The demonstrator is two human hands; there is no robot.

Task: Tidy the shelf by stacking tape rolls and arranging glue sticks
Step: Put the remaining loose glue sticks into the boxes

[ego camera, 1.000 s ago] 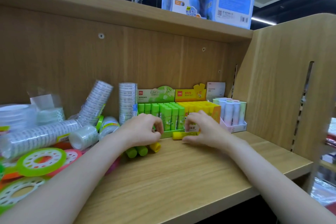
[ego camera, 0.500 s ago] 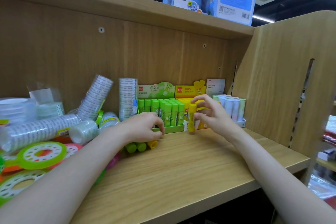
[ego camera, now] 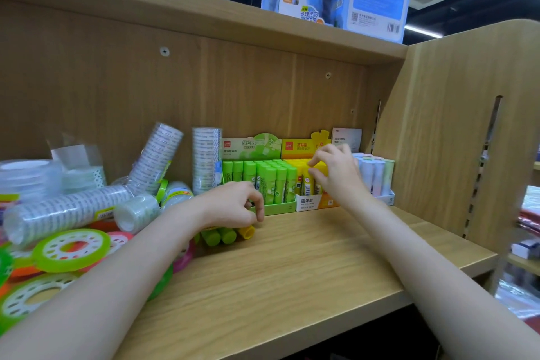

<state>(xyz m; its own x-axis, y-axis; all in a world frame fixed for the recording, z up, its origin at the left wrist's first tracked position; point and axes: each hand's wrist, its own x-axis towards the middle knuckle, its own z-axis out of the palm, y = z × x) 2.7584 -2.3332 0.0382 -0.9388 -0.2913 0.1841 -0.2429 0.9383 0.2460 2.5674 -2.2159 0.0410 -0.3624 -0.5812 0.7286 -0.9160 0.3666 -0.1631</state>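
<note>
While your right hand point(ego camera: 336, 175) hovers at the top of the yellow display box point(ego camera: 306, 202), its fingers are curled around the cap end of a yellow glue stick point(ego camera: 307, 184) standing at the box's front row — whether the stick is fully seated or just being eased in, the view does not settle. Your left hand point(ego camera: 233, 204) rests low on the shelf point(ego camera: 292, 272), fingers curled down over loose glue sticks point(ego camera: 225, 235): two green ends and one yellow end poke out from under the palm, lying on their sides. Whether that grip truly pinches one or only steadies them, you cannot tell from here. These sticks look light, stiff and smooth, so they should roll freely when lying down and tip easily when upright; take each near its middle or just below the cap, and lower it straight into a gap. Just behind your left hand the green display box point(ego camera: 271, 209) is packed with upright green sticks, and a tray of pale sticks point(ego camera: 377, 175) sits to the right of the yellow box. Further left, the tape rolls point(ego camera: 64, 210) lie in a jumble — long clear sleeves leaning or lying flat, coloured rings point(ego camera: 70, 248) heaped in front — not yet stacked.
</note>
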